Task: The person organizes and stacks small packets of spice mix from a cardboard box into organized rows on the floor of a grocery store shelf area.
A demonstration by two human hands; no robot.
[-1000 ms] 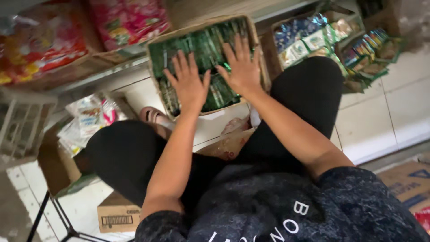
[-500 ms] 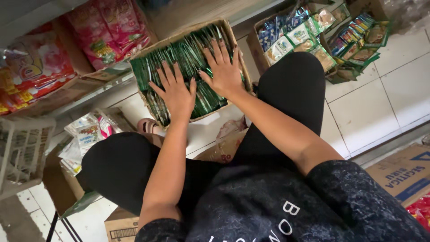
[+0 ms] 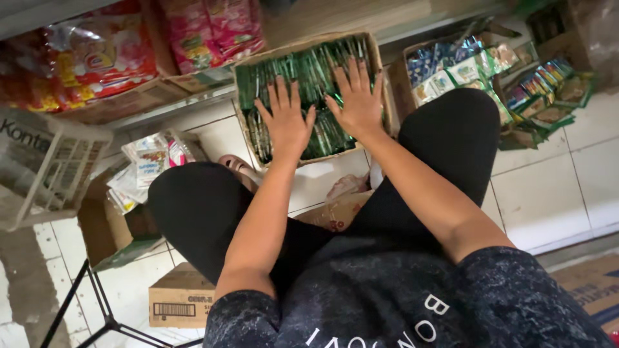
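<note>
A cardboard box (image 3: 380,84) packed with several green sachets (image 3: 309,71) lies on the white tiled floor in front of my knees. My left hand (image 3: 285,122) presses flat on the sachets, fingers spread, at the box's near left. My right hand (image 3: 358,103) lies flat beside it on the sachets toward the right. Neither hand grips anything. I crouch in black trousers, knees on either side of the box.
A shelf edge (image 3: 167,109) carries red and pink snack bags (image 3: 206,26). Right of the box stand open cartons of mixed sachets (image 3: 451,71). A white wire basket (image 3: 51,174) is at left, a small closed carton (image 3: 180,299) and a black stand leg (image 3: 97,303) near my left knee.
The view shifted a little; both hands stay flat on the green sachets, sliding slightly toward the box's middle.
</note>
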